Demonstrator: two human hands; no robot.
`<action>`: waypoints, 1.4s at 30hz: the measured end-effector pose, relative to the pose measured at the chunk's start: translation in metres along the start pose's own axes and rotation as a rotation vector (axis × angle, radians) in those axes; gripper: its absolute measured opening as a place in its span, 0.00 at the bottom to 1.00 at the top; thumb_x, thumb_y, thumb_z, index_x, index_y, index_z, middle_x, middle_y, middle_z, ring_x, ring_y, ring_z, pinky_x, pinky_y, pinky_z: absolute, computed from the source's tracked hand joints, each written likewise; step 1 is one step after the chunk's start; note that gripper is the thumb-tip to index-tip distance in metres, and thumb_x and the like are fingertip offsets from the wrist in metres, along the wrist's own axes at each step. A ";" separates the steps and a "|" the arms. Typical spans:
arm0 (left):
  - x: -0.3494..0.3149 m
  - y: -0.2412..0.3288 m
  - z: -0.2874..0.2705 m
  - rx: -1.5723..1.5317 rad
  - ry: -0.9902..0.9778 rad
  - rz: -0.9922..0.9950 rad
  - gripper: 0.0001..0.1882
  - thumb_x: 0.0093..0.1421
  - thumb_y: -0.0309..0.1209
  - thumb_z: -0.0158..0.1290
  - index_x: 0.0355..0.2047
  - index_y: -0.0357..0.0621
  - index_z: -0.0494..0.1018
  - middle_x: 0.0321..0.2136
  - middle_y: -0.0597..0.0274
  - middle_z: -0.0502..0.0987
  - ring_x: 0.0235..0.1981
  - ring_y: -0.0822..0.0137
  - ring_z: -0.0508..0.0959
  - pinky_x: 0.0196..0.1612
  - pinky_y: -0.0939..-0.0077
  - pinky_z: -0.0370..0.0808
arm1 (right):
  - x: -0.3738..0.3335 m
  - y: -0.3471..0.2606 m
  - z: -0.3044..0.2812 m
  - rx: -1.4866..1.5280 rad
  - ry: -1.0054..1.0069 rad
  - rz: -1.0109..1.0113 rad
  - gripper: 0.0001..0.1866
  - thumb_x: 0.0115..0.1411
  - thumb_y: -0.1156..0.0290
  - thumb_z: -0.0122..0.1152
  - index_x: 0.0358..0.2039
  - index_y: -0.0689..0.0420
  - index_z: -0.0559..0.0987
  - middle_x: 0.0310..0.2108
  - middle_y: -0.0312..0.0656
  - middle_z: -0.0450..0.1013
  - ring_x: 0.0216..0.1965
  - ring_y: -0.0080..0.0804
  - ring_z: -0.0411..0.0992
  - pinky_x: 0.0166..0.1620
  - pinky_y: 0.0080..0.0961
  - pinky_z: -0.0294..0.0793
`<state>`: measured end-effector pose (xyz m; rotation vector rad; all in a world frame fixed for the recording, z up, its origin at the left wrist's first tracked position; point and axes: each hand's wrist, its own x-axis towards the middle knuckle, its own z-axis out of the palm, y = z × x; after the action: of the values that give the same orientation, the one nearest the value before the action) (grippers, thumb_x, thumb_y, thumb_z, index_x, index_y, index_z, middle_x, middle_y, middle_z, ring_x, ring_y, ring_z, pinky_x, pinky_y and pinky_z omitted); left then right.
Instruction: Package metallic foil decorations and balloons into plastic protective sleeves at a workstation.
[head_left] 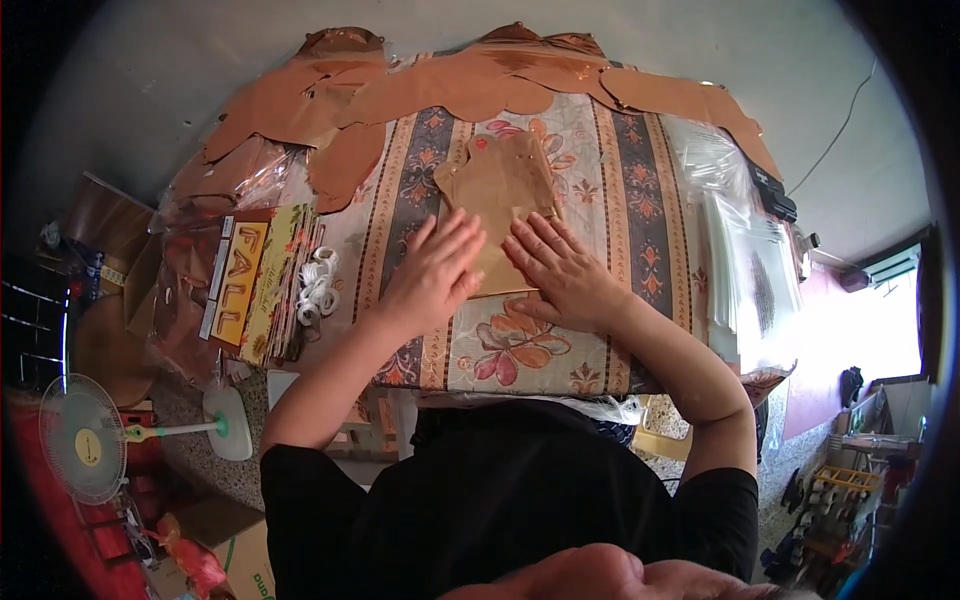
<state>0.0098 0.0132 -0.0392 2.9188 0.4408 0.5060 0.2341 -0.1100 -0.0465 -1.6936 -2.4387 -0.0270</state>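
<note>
A flat, copper-gold foil balloon (pixel 495 185), folded and uninflated, lies on the patterned tablecloth in front of me. My left hand (pixel 437 268) is at its left edge, fingers stretched out and held side by side, thumb toward the middle. On the right side of the foil lies my right hand (pixel 562 268), palm down with the fingers spread. Neither hand grips anything. The foil's lower end shows between the two hands, and part of its right side is hidden under my right hand.
More flat copper foil balloons (pixel 440 88) drape along the table's far edge. At the left are a stack of printed cards (pixel 262 285) and white ribbon rolls (pixel 318 282). Clear plastic sleeves (pixel 745 270) pile at the right. A fan (pixel 85 438) stands at lower left.
</note>
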 end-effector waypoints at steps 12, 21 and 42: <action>0.000 0.002 0.003 -0.144 -0.100 -0.017 0.28 0.65 0.37 0.48 0.61 0.34 0.62 0.64 0.48 0.60 0.68 0.53 0.55 0.68 0.57 0.52 | -0.010 0.030 -0.025 0.526 0.183 0.189 0.28 0.64 0.57 0.52 0.60 0.60 0.66 0.63 0.54 0.59 0.65 0.52 0.55 0.67 0.44 0.51; -0.002 -0.002 0.006 -0.198 -0.091 0.000 0.28 0.65 0.35 0.48 0.62 0.36 0.61 0.65 0.49 0.58 0.69 0.52 0.54 0.68 0.56 0.52 | -0.008 0.047 -0.021 0.187 0.247 0.125 0.24 0.60 0.62 0.55 0.54 0.63 0.72 0.57 0.52 0.67 0.60 0.49 0.62 0.64 0.43 0.57; 0.000 -0.005 0.006 -0.167 -0.087 0.008 0.30 0.62 0.35 0.52 0.63 0.40 0.61 0.65 0.52 0.60 0.68 0.52 0.56 0.68 0.57 0.54 | 0.043 0.076 -0.018 0.591 0.099 0.517 0.19 0.58 0.57 0.63 0.34 0.65 0.82 0.35 0.48 0.74 0.37 0.36 0.74 0.41 0.28 0.72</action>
<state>0.0107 0.0176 -0.0458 2.7706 0.3573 0.3941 0.2931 -0.0456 -0.0282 -1.8866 -1.6324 0.5922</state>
